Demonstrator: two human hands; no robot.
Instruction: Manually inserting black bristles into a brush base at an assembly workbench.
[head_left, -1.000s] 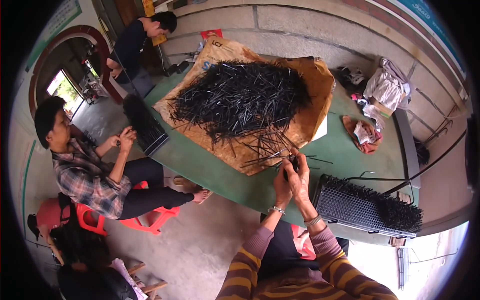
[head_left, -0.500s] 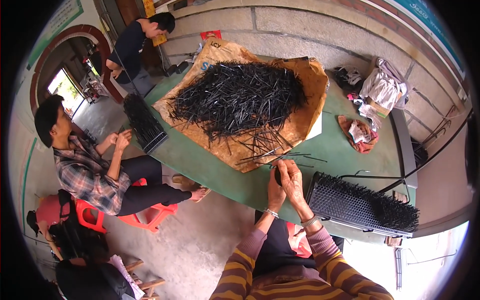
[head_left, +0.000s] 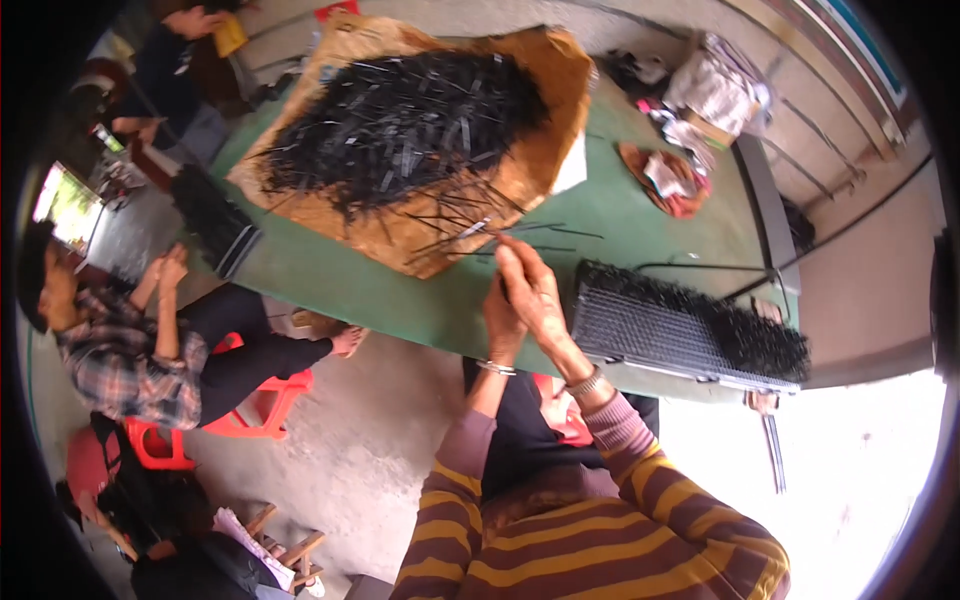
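Note:
My left hand (head_left: pixel 503 318) and my right hand (head_left: pixel 535 297) are pressed together just above the front edge of the green table (head_left: pixel 400 310). Both look closed, with fingers bent inward. A dark bit shows between them, too small and blurred to name. Just beyond my right fingertips lie loose thin black strips (head_left: pixel 560 231), at the near corner of a brown paper sheet (head_left: pixel 400 247). A large heap of black strips (head_left: pixel 400 125) covers that sheet. To the right of my hands stands a grey perforated rack (head_left: pixel 640 322) with black strips sticking up from it.
A similar rack (head_left: pixel 215 222) stands at the table's left edge, by a seated person (head_left: pixel 140 350) in a plaid shirt. Another person (head_left: pixel 175 85) stands behind. Toward the back right lie a cloth bundle (head_left: pixel 665 180) and bagged items (head_left: pixel 715 90). Red stools (head_left: pixel 265 405) stand at left.
The whole view has shifted, so the table, heap and racks appear higher and farther left. My hands remain together, and my right fingers now reach closer to the loose strips.

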